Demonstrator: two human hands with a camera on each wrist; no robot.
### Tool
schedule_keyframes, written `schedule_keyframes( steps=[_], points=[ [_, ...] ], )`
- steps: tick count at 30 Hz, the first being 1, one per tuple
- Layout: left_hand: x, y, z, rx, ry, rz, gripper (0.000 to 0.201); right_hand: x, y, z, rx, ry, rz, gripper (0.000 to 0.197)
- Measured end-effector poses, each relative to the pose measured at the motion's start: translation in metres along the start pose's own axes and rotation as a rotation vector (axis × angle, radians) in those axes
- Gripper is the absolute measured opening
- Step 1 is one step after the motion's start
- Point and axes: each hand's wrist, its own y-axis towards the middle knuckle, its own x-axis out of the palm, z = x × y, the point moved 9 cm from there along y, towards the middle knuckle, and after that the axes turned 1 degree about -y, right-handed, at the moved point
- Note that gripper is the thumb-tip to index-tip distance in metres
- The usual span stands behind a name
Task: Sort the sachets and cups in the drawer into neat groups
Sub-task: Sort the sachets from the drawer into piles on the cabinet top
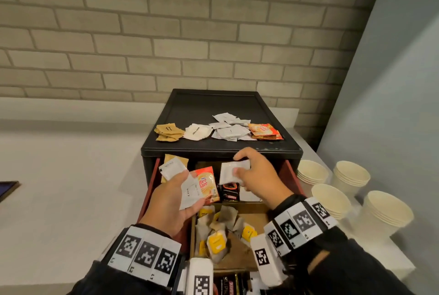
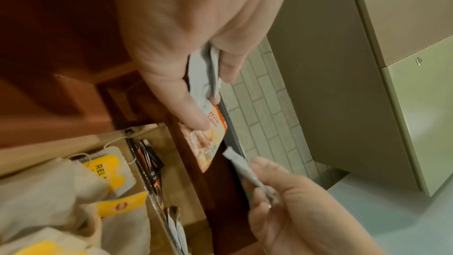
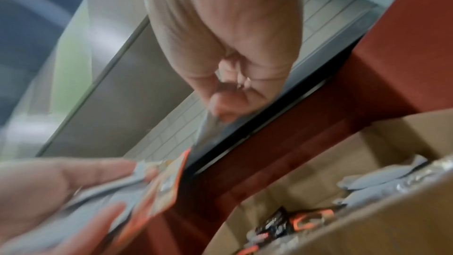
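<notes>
Sachets (image 1: 228, 128) lie in four small piles on the black cabinet top (image 1: 202, 106), centre of the head frame: brown, white, a looser white spread, orange creamer at the right end. Drawer (image 1: 152, 183) below is pulled open. My left hand (image 1: 171, 202) is lower centre, fingers curled round a fan of white sachets (image 1: 190, 193) plus one orange creamer sachet (image 1: 206, 185). My right hand (image 1: 259, 175) is just right of it, thumb and fingers pinching a single white sachet (image 1: 234, 171) above the drawer's back compartment. Dark sachets (image 1: 230, 192) sit under that. Nearer compartment holds yellow-tagged tea bags (image 1: 218, 240), jumbled. Right wrist view is blurred, so I can't tell exactly how many fingers are on the sachet. Paper cup stacks (image 1: 351, 175) stand on the desk (image 1: 71, 175), right edge of frame, four of them close together.
</notes>
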Motion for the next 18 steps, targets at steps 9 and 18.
schedule_keyframes(
  steps=[9,18],
  points=[
    [0.000,-0.002,0.000,-0.011,0.015,0.030,0.029,-0.040,0.024,-0.018,0.102,0.393,0.160,0.043],
    [0.018,-0.012,0.002,-0.047,-0.127,-0.146,0.029,-0.022,0.047,-0.044,0.043,0.015,0.105,0.047]
  ],
)
